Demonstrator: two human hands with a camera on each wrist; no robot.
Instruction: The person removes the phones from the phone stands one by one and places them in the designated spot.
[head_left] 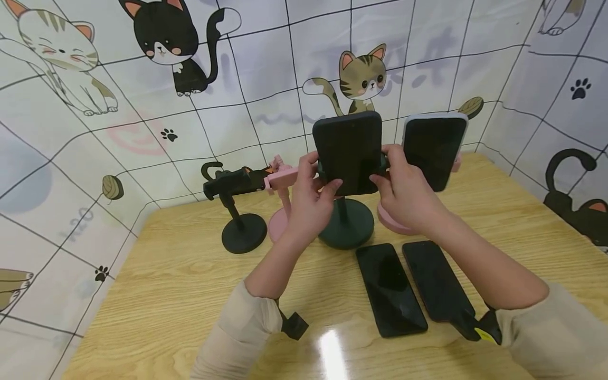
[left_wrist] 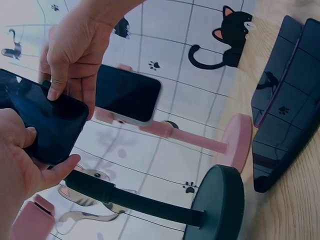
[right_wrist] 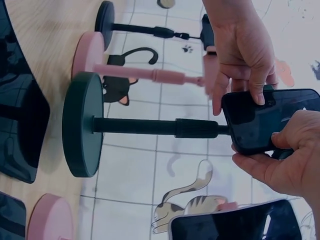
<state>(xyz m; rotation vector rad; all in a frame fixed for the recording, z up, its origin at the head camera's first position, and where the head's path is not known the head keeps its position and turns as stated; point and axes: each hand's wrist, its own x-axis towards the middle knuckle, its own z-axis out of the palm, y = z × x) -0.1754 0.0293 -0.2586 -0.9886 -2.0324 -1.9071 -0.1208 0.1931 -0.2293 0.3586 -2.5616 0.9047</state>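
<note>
A dark phone (head_left: pixel 349 148) stands upright in the clamp of a dark green stand (head_left: pixel 345 226) at the middle of the wooden table. My left hand (head_left: pixel 323 171) grips its left edge, thumb on the front. My right hand (head_left: pixel 382 166) grips its right edge in the same way. In the left wrist view, the left hand (left_wrist: pixel 30 160) holds the phone (left_wrist: pixel 45 125) from below, and the right hand (left_wrist: pixel 72 60) presses a fingertip on its upper edge. The right wrist view shows both the right hand (right_wrist: pixel 282 160) and the left hand (right_wrist: pixel 240 50) on the phone (right_wrist: pixel 272 117).
A second phone (head_left: pixel 434 148) sits in a pink stand (head_left: pixel 394 221) just right of my hands. An empty pink stand (head_left: pixel 281 182) and an empty black stand (head_left: pixel 237 232) are to the left. Two phones (head_left: pixel 389 287) (head_left: pixel 439 287) lie flat near the front. Cat-print walls enclose the table (head_left: pixel 180 279).
</note>
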